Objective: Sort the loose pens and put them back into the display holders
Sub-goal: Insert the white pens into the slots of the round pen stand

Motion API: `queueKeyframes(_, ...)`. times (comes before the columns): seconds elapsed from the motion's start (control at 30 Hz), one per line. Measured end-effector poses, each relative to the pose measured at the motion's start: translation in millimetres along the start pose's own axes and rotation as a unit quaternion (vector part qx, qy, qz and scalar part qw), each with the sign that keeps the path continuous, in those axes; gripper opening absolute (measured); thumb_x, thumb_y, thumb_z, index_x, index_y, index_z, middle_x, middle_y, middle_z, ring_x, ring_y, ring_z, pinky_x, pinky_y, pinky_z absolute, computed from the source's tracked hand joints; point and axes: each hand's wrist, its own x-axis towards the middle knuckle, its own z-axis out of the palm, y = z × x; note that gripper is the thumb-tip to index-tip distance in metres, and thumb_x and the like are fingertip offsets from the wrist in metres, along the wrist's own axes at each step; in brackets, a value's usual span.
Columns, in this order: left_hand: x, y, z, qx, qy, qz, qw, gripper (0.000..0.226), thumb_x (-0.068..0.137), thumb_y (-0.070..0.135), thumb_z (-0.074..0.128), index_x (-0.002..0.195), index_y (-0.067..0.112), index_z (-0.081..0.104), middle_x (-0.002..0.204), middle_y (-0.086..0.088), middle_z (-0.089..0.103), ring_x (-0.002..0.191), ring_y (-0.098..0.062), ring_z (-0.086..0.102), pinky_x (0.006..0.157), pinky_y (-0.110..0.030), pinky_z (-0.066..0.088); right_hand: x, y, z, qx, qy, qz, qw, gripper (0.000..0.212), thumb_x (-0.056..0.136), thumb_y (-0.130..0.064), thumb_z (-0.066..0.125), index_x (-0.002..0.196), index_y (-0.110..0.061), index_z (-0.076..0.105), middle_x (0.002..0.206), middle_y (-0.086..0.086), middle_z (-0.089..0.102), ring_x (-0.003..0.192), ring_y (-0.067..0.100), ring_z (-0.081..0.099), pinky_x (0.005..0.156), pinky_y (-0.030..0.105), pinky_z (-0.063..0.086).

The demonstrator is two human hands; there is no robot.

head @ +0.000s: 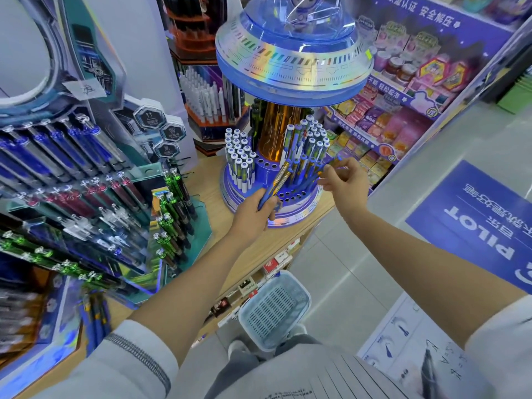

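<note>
Left hand [253,211] grips a bundle [277,178] of blue-and-amber pens, held low against the front of the round holder [300,214]. Right hand [344,180], just beside the holder's right side, pinches a single pen [334,162] of like colours above the pierced blue tiers. Standing pens [240,159], white-capped with blue and green barrels, fill the left and rear holes; empty holes show at the front. Holder stands on a wooden surface [213,180]. Floor sign [475,226] reads "PILOT"; its remaining writing is Chinese.
</note>
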Motion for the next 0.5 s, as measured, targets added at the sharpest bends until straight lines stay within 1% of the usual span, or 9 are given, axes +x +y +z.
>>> queueKeyframes(0.07, 0.7, -3.0, -1.2, 0.005, 0.001, 0.005, 1.000, 0.020, 0.101, 0.022, 0.046, 0.103, 0.008, 0.060, 0.062, 0.010, 0.054, 0.052, 0.001, 0.047, 0.053, -0.016, 0.037, 0.3, 3.4, 3.2, -0.043, 0.008, -0.015, 0.999, 0.017, 0.093, -0.020, 0.061, 0.083, -0.024, 0.049, 0.082, 0.006, 0.071, 0.074, 0.016, 0.071, 0.071, 0.034, 0.058)
queueKeyframes(0.13, 0.2, -3.2, -1.8, -0.001, -0.001, 0.006, 1.000, 0.021, 0.101, 0.021, 0.046, 0.105, 0.007, 0.060, 0.057, 0.014, 0.055, 0.052, 0.004, 0.049, 0.053, -0.013, 0.036, 0.7, 7.5, 5.2, -0.081, 0.010, -0.028, 0.996, 0.017, 0.092, -0.024, 0.064, 0.082, -0.026, 0.051, 0.082, 0.004, 0.071, 0.076, 0.016, 0.070, 0.074, 0.037, 0.058)
queueKeyframes(0.17, -0.8, -2.4, -2.6, -0.007, -0.002, 0.005, 1.000, 0.021, 0.101, 0.020, 0.046, 0.107, 0.006, 0.060, 0.056, 0.016, 0.056, 0.053, 0.006, 0.050, 0.053, -0.012, 0.036, 0.1, 9.1, 6.1, -0.097, 0.008, -0.037, 0.995, 0.015, 0.091, -0.025, 0.065, 0.082, -0.024, 0.053, 0.081, 0.002, 0.070, 0.076, 0.016, 0.070, 0.073, 0.036, 0.058)
queueKeyframes(0.23, -1.6, -2.0, -4.0, -0.015, -0.007, 0.003, 1.000, 0.022, 0.101, 0.019, 0.046, 0.109, 0.004, 0.060, 0.056, 0.018, 0.057, 0.054, 0.007, 0.051, 0.053, -0.011, 0.036, -2.1, 10.5, 7.7, -0.120, 0.004, -0.056, 0.991, 0.014, 0.090, -0.026, 0.067, 0.084, -0.021, 0.055, 0.080, -0.002, 0.068, 0.075, 0.014, 0.068, 0.070, 0.030, 0.055)
queueKeyframes(0.3, -1.7, -2.8, -5.7, -0.020, -0.015, 0.002, 1.000, 0.023, 0.101, 0.020, 0.046, 0.109, 0.003, 0.060, 0.056, 0.020, 0.056, 0.054, 0.005, 0.050, 0.057, -0.015, 0.037, -5.3, 10.7, 10.0, -0.128, 0.002, -0.056, 0.990, 0.013, 0.089, -0.025, 0.068, 0.084, -0.022, 0.056, 0.080, -0.003, 0.067, 0.076, 0.014, 0.066, 0.069, 0.026, 0.052)
queueKeyframes(0.33, -1.5, -3.8, -6.7, -0.022, -0.018, 0.002, 1.000, 0.023, 0.101, 0.021, 0.046, 0.109, 0.004, 0.060, 0.056, 0.021, 0.056, 0.054, 0.004, 0.049, 0.058, -0.018, 0.037, -6.3, 10.9, 12.0, -0.130, 0.001, -0.052, 0.990, 0.013, 0.089, -0.023, 0.068, 0.084, -0.022, 0.057, 0.080, -0.003, 0.067, 0.077, 0.015, 0.066, 0.070, 0.026, 0.053)
queueKeyframes(0.4, -0.5, -5.6, -8.6, -0.025, -0.022, 0.000, 0.999, 0.024, 0.101, 0.022, 0.046, 0.109, 0.005, 0.060, 0.056, 0.020, 0.054, 0.054, 0.003, 0.048, 0.058, -0.020, 0.036, -7.6, 9.2, 16.6, -0.136, -0.001, -0.046, 0.990, 0.016, 0.089, -0.022, 0.069, 0.080, -0.026, 0.056, 0.081, -0.002, 0.067, 0.077, 0.017, 0.067, 0.072, 0.031, 0.056)
queueKeyframes(0.43, -0.7, -5.7, -9.4, -0.028, -0.025, 0.001, 0.999, 0.024, 0.101, 0.022, 0.046, 0.109, 0.005, 0.060, 0.056, 0.019, 0.054, 0.054, 0.004, 0.048, 0.057, -0.019, 0.036, -7.5, 8.0, 18.6, -0.133, -0.003, -0.037, 0.990, 0.019, 0.088, -0.022, 0.070, 0.078, -0.027, 0.054, 0.080, -0.002, 0.067, 0.076, 0.017, 0.067, 0.072, 0.033, 0.057)
queueKeyframes(0.5, -1.2, -5.1, -10.7, -0.032, -0.031, 0.004, 0.999, 0.024, 0.101, 0.022, 0.046, 0.111, 0.005, 0.060, 0.057, 0.019, 0.053, 0.054, 0.004, 0.050, 0.054, -0.014, 0.037, -6.6, 4.9, 21.8, -0.121, -0.002, -0.015, 0.993, 0.023, 0.086, -0.023, 0.072, 0.077, -0.026, 0.051, 0.079, 0.000, 0.065, 0.074, 0.018, 0.067, 0.070, 0.035, 0.057)
